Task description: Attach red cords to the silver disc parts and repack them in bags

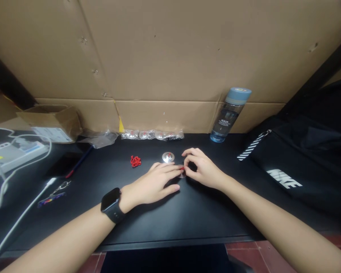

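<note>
A shiny round disc with a small red part lies on the black table, partly hidden by my fingers. My left hand is spread low over the table, its fingertips touching this disc. From the right, my right hand pinches the small red part with thumb and index finger. Just behind my hands sits another silver disc with a red mark on it. To its left is a little pile of red pieces.
Wrapped discs line the cardboard wall. A water bottle stands at the back right, beside a black bag. On the left are an open box, clear plastic, a power strip, cables and a keychain.
</note>
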`<state>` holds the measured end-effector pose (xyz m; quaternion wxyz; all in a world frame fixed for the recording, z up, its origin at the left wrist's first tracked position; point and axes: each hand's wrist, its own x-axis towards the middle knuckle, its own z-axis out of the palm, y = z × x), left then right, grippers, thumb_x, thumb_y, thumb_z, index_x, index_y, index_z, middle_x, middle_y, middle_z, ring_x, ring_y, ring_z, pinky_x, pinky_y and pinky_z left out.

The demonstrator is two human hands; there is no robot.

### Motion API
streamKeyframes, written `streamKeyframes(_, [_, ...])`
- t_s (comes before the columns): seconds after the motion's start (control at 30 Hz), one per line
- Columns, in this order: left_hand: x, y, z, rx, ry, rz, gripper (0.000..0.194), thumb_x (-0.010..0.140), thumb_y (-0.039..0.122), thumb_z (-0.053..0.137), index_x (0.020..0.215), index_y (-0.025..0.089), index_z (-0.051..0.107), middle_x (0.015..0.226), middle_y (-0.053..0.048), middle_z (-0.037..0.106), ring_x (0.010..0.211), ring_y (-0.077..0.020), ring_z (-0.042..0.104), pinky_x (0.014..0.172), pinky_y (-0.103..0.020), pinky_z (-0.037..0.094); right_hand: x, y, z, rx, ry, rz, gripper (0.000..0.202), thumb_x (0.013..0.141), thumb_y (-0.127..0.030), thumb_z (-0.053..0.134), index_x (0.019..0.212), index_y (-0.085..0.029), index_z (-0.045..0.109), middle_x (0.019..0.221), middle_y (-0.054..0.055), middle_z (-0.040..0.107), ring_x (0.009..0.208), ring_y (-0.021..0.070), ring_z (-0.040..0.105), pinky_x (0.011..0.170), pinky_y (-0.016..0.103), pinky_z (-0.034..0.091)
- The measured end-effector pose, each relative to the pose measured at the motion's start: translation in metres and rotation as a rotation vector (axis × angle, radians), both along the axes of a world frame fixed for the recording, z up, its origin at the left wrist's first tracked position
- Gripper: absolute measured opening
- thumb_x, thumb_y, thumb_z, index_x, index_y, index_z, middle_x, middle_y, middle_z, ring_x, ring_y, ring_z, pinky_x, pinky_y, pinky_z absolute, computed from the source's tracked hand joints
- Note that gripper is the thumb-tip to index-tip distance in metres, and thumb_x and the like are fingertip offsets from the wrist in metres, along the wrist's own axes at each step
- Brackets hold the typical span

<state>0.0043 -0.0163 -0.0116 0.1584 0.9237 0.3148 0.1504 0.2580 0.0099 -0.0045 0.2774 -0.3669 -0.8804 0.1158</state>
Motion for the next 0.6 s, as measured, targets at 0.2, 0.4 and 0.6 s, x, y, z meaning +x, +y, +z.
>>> streamKeyframes(0.2, [0.001,0.002,0.004,0.012,-0.047,0.014,0.052,0.105,0.045,0.054,0.155,0.030,0.047,0.158,-0.009,0.054,0.149,-0.0282,0.044,0.118,-0.048,0.035,0.003,0.003,0.000,0.003,-0.008,-0.029,0.008,0.090,-0.017,0.068,0.086,-0.023,0.065,0.123,0.007,0.064,0.112,0.0254,0.059,0.099,0.043,0.050])
streamKeyframes(0.4, [-0.009,0.007,0.021,0.124,-0.082,0.048,0.042,0.105,0.039,0.055,0.146,0.029,0.055,0.150,-0.007,0.061,0.143,-0.0245,0.051,0.114,-0.043,0.041,0.006,0.008,-0.003,0.013,-0.010,-0.074,0.008,0.091,-0.020,0.067,0.084,-0.023,0.065,0.120,0.008,0.065,0.108,0.0264,0.060,0.096,0.044,0.050])
streamKeyframes(0.6, [-0.092,0.046,0.046,0.419,-0.119,0.572,0.055,0.100,0.044,0.054,0.148,0.019,0.050,0.149,-0.015,0.060,0.137,-0.0335,0.055,0.116,-0.052,0.040,0.011,0.009,0.002,0.017,0.028,-0.084,0.013,0.087,-0.016,0.067,0.096,-0.024,0.062,0.116,0.008,0.066,0.100,0.0253,0.060,0.090,0.043,0.051])
